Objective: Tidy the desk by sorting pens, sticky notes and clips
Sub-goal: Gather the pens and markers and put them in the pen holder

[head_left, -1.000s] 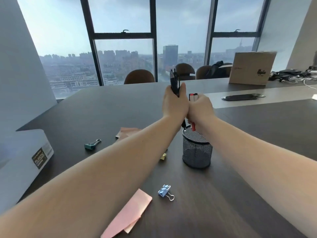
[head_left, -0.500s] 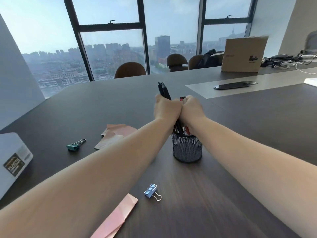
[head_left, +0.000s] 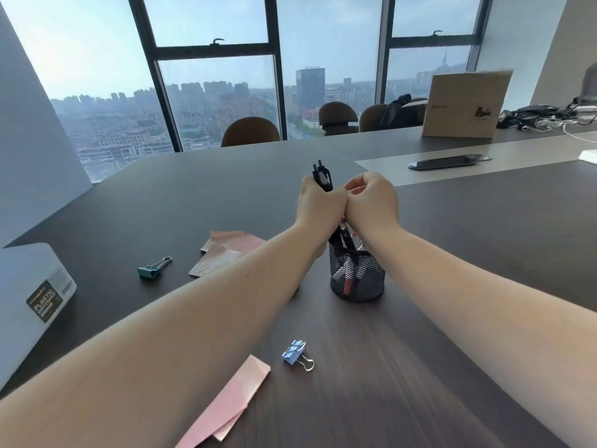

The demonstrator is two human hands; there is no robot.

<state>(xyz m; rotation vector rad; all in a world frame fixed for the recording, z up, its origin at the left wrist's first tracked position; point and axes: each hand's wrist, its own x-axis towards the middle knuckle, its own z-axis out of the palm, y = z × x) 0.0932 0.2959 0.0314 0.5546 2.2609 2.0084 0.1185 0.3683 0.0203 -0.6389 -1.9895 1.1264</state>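
A black mesh pen cup stands mid-desk. My left hand is shut on a bunch of black pens; their lower ends reach into the cup. My right hand hovers just above the cup, touching the left hand, fingers loosely curled with nothing seen in them. A red pen stands inside the cup. Pink sticky notes lie in a near pile and a far pile. A blue binder clip and a teal binder clip lie loose on the desk.
A white plastic box sits at the left edge. A cardboard box, cables and a dark flat cable cover are at the far right. Chairs stand behind the desk by the windows.
Both hands have come down toward the cup. The red pen that my right hand held has dropped into the cup, and the black pens now reach inside.
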